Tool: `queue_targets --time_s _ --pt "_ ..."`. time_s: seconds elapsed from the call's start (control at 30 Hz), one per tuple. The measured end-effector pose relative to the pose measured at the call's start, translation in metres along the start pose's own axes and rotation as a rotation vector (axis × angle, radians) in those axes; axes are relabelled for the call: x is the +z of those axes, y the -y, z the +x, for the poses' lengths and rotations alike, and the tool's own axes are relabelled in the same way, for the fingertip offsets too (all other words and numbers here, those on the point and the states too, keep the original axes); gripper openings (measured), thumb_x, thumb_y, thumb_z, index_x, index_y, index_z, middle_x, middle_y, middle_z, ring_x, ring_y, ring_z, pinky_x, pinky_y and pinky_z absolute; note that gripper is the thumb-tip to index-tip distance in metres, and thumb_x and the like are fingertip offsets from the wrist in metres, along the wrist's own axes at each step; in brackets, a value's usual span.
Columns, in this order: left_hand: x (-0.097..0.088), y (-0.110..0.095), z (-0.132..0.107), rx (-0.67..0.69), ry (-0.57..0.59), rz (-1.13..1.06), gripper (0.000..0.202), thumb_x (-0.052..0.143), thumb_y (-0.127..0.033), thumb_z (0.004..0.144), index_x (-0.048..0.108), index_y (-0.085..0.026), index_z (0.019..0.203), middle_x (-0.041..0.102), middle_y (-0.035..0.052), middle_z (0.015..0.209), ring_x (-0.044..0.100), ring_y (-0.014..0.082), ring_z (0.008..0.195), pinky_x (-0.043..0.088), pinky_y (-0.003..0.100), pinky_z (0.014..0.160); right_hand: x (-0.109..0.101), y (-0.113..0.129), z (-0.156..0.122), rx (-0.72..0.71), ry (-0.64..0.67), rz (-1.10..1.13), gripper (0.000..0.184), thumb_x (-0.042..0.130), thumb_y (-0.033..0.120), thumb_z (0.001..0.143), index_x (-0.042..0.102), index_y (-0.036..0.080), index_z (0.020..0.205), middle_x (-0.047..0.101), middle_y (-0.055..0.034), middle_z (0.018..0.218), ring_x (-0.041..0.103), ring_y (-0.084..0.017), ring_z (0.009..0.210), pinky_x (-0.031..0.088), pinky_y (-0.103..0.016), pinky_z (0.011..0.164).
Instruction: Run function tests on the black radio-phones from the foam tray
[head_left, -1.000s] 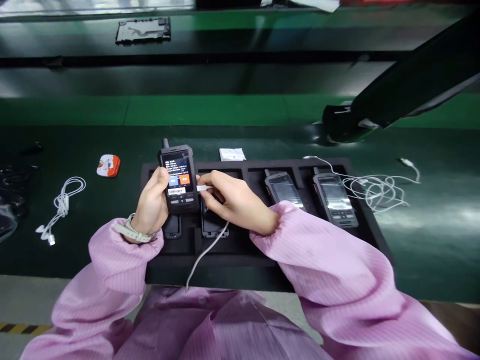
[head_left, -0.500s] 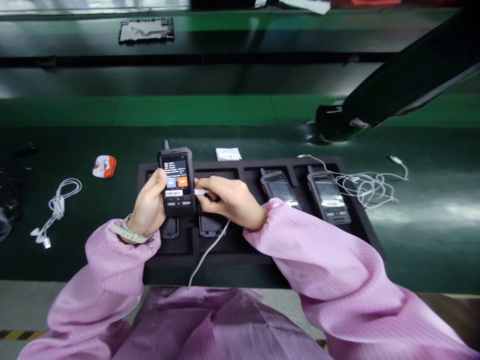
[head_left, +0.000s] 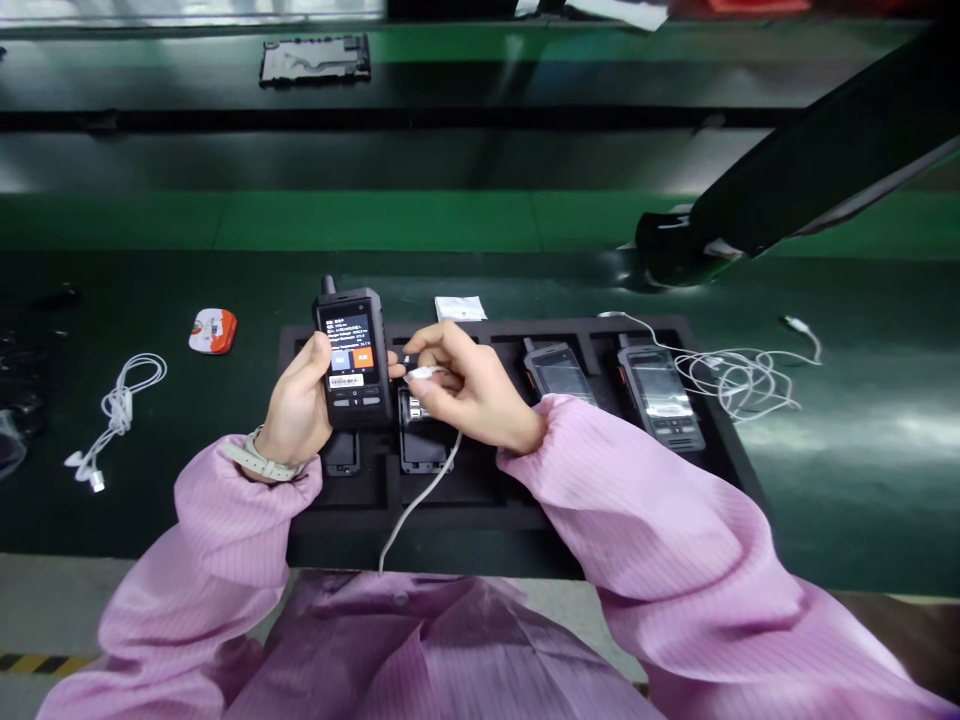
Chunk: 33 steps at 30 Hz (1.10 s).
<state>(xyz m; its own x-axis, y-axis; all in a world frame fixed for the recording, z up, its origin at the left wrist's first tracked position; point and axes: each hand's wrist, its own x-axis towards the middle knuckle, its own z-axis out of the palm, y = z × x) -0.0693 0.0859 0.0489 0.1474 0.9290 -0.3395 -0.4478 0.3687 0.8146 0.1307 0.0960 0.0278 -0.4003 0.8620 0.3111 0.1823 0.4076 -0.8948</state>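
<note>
One handheld device (head_left: 355, 405) is gripped in the left hand (head_left: 295, 400), fingers curled round it, apparently keeping its screen (head_left: 350, 340) readable; beside it, the right hand (head_left: 476, 388) pinches a white plug (head_left: 424, 373), apart from the device.

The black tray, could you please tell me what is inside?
Two handheld devices at right and two black units at left; the held device and right hand hide much of those.
</note>
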Motion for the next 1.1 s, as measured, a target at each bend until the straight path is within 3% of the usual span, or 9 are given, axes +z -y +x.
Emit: queue_targets --time_s 0.07,0.17,0.37,0.73,0.97,1.1 --pt "0.0001 -0.0002 -0.0002 -0.007 0.004 0.001 0.040 0.056 -0.050 0.099 0.065 -0.015 0.117 0.080 0.0147 0.107 0.076 0.0343 0.112 0.064 0.049 0.093 -0.0001 0.0039 0.0003 0.072 -0.011 0.147 0.011 0.054 0.028 0.094 0.050 0.019 0.100 0.043 0.0072 0.065 0.037 -0.008 0.054 0.032 -0.021 0.052" --pt "-0.0003 0.0006 -0.0001 -0.001 -0.016 0.004 0.038 0.052 -0.048 0.102 0.066 -0.015 0.114 0.081 0.0140 0.105 0.076 0.0329 0.111 0.065 0.047 0.093 0.0004 0.0075 0.0006 0.099 -0.035 0.228 0.011 0.054 0.028 0.096 0.052 0.019 0.091 0.045 0.0053 0.068 0.038 -0.008 0.056 0.033 -0.023 0.054" --pt "0.0005 0.0011 0.0000 0.005 -0.054 0.019 0.035 0.045 -0.041 0.105 0.069 -0.016 0.112 0.081 0.0115 0.102 0.076 0.0289 0.112 0.063 0.043 0.096 0.0003 0.0091 0.0002 0.053 -0.020 0.138 0.009 0.056 0.023 0.096 0.051 0.018 0.089 0.052 0.0042 0.072 0.041 -0.006 0.054 0.034 -0.022 0.053" --pt "0.0033 0.0004 -0.0005 0.001 -0.047 0.015 0.032 0.053 -0.043 0.102 0.065 -0.015 0.112 0.080 0.0135 0.106 0.075 0.0310 0.114 0.061 0.046 0.099 0.0025 0.0032 -0.0013 -0.127 0.002 0.000 0.011 0.053 0.021 0.099 0.052 0.018 0.089 0.058 0.0011 0.076 0.050 -0.007 0.058 0.042 -0.021 0.056" --pt "0.0052 0.0000 -0.0027 -0.013 -0.084 0.049 0.035 0.049 -0.045 0.103 0.066 -0.015 0.109 0.080 0.0136 0.107 0.074 0.0320 0.115 0.061 0.047 0.100 0.0066 0.0073 -0.0023 -0.039 0.031 0.102 0.017 0.054 0.025 0.101 0.048 0.019 0.087 0.053 0.0028 0.074 0.049 -0.005 0.053 0.040 -0.019 0.050" --pt "0.0058 -0.0009 -0.0037 -0.016 -0.074 0.049 0.034 0.050 -0.044 0.103 0.065 -0.015 0.111 0.079 0.0139 0.108 0.075 0.0323 0.115 0.061 0.047 0.099 0.0069 0.0102 -0.0057 0.003 0.039 0.117 0.016 0.054 0.025 0.101 0.049 0.019 0.088 0.054 0.0033 0.071 0.055 -0.006 0.050 0.044 -0.018 0.049"
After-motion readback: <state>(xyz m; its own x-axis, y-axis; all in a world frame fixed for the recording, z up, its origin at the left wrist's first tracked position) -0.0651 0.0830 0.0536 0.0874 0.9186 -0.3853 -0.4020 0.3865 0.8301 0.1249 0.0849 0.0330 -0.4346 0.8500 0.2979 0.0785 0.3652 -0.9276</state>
